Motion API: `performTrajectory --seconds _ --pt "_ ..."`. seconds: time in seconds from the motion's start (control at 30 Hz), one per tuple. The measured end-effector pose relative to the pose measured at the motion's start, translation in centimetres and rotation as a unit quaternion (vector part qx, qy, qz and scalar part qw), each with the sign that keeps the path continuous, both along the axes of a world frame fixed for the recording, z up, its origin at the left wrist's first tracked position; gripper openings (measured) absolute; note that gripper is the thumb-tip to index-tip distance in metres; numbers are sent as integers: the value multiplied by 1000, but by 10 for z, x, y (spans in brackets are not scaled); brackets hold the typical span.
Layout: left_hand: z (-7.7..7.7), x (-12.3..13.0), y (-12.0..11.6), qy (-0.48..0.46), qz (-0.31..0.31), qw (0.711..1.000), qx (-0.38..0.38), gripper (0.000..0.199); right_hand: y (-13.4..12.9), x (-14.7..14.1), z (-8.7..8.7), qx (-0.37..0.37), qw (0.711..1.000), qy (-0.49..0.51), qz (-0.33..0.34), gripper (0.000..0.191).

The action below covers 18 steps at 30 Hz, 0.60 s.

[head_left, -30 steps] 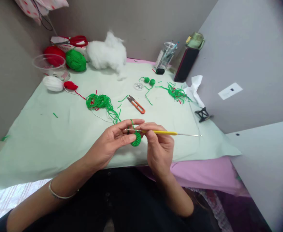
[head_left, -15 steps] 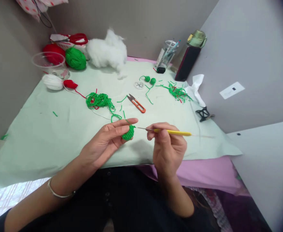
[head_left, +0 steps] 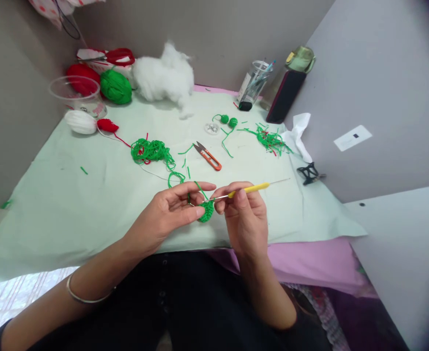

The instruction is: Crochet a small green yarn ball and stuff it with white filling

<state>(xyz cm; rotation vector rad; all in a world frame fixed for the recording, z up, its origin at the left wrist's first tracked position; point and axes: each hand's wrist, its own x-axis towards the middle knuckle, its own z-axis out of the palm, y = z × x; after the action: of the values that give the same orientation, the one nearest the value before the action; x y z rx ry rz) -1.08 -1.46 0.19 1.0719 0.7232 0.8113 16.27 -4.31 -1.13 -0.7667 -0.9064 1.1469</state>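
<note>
My left hand (head_left: 170, 207) pinches a small green crochet piece (head_left: 207, 212) between thumb and fingers, with its index finger stretched out above. A strand of green yarn (head_left: 200, 188) runs up from the piece to that finger. In my right hand (head_left: 244, 209) is a crochet hook with a yellow handle (head_left: 254, 189), held like a pen. The hook's thin metal tip meets the upper edge of the green piece; whether it passes through a stitch I cannot tell. Beyond the hands, orange thread snips (head_left: 209, 157) lie on the pale green cloth (head_left: 126, 204).
Tangled green yarn (head_left: 150, 152) lies left of the snips. Two green crochet balls (head_left: 229, 120) and yarn scraps (head_left: 271, 140) are farther right. White stuffing (head_left: 163, 75), a green yarn ball (head_left: 115, 87) and a plastic cup (head_left: 74, 89) stand behind. A black clip (head_left: 310, 173) sits near the right wall.
My right hand has moved left, bringing the hook's tip from beside the green piece onto its top edge. My left hand has shifted slightly right with the piece.
</note>
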Motion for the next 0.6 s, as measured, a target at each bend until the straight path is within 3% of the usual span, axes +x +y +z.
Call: performTrajectory --seconds 0.23,0.33,0.43,0.6 --pt "1 0 -1 4 11 1000 25 34 -5 4 3 19 998 -58 2 18" --pt "2 -1 -2 30 18 998 48 34 -10 4 6 49 991 -121 -35 19" --pt "5 -1 -3 65 37 995 69 34 -15 4 9 88 968 -220 -80 21" --pt "12 4 -6 108 91 987 80 33 -18 4 3 189 918 -332 -102 29"
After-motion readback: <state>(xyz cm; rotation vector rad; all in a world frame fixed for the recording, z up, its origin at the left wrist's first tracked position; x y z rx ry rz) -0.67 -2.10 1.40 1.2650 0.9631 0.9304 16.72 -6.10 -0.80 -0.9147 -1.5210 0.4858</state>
